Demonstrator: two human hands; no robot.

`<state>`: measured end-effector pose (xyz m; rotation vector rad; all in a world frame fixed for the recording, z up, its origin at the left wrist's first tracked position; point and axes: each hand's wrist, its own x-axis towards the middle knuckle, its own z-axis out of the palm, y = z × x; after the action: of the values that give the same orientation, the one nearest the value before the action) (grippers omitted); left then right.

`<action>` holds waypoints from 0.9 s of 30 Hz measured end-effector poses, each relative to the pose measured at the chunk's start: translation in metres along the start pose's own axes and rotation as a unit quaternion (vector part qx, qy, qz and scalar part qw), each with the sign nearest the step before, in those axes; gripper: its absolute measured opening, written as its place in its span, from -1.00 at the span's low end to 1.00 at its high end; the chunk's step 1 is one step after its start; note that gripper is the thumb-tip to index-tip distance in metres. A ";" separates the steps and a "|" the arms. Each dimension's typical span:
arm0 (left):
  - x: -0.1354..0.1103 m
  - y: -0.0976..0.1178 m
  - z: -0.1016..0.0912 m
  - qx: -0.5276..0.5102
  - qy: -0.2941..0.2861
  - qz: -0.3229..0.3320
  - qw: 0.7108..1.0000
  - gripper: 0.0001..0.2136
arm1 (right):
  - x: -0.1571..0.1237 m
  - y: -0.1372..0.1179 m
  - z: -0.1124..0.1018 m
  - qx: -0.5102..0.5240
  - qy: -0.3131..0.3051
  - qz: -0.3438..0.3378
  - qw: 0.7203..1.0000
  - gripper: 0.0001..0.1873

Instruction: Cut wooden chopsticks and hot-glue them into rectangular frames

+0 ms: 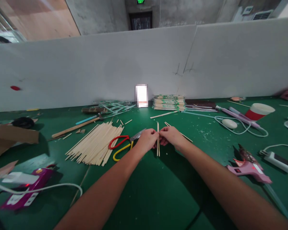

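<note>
A pair of wooden chopsticks [158, 147] stands lengthwise between my hands, the two sticks close together. My left hand [147, 139] pinches it from the left and my right hand [170, 136] from the right, around the middle. Beyond my right hand another chopstick [187, 137] lies slantwise on the table, partly hidden by that hand. Scissors with one red and one yellow handle [118, 140] lie just left of my left hand, their blades reaching behind it. Further left spreads a large pile of loose chopsticks [96, 143].
Wrapped chopsticks [169, 103] are stacked by the white partition [98, 70], near a glowing screen [141, 95]. On the right are a pink glue gun [251, 171], a power strip [282, 162] and a red-and-white paper cup [259, 111]. A purple power strip [30, 191] and cardboard [16, 135] lie left.
</note>
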<state>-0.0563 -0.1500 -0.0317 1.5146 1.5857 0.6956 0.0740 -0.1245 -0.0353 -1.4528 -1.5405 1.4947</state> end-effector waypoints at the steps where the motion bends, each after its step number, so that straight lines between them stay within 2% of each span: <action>1: 0.000 0.000 -0.001 -0.015 -0.005 0.002 1.000 -0.88 | 0.000 0.000 0.000 0.027 0.002 -0.004 1.000 -0.92; 6: -0.002 0.004 -0.006 -0.063 -0.006 0.035 0.997 -0.96 | -0.003 -0.007 -0.005 0.109 0.015 -0.041 0.993 -0.95; 8: -0.004 0.006 -0.009 -0.055 0.026 0.069 0.996 -0.92 | -0.006 -0.011 -0.008 0.119 0.020 -0.067 0.990 -0.92; 10: -0.008 0.007 -0.012 -0.005 0.074 0.130 0.989 -0.89 | -0.010 -0.017 -0.011 0.122 0.024 -0.125 0.984 -0.85; 13: -0.013 0.007 -0.015 0.094 0.108 0.230 0.963 -0.90 | -0.018 -0.026 -0.019 0.080 0.010 -0.228 0.970 -0.71; 15: -0.015 0.007 -0.014 0.134 0.099 0.252 0.953 -0.90 | -0.023 -0.031 -0.025 -0.008 -0.004 -0.261 0.965 -0.76; 18: -0.017 0.004 -0.012 0.173 0.082 0.227 0.955 -0.89 | -0.027 -0.036 -0.032 -0.165 -0.010 -0.276 0.947 -0.76; 21: -0.017 0.003 -0.015 0.219 0.050 0.186 0.957 -0.87 | -0.025 -0.035 -0.034 -0.241 -0.031 -0.264 0.933 -0.76; 25: -0.017 0.006 -0.041 0.313 -0.030 0.161 0.936 -0.83 | -0.019 -0.029 -0.032 -0.259 -0.026 -0.245 0.934 -0.75; 27: -0.017 0.009 -0.059 0.362 -0.024 0.134 0.922 -0.71 | -0.017 -0.027 -0.032 -0.247 -0.021 -0.229 0.941 -0.77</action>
<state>-0.1026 -0.1575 0.0095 2.2945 1.7079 0.1926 0.0988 -0.1239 0.0024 -1.1852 -2.2066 0.9050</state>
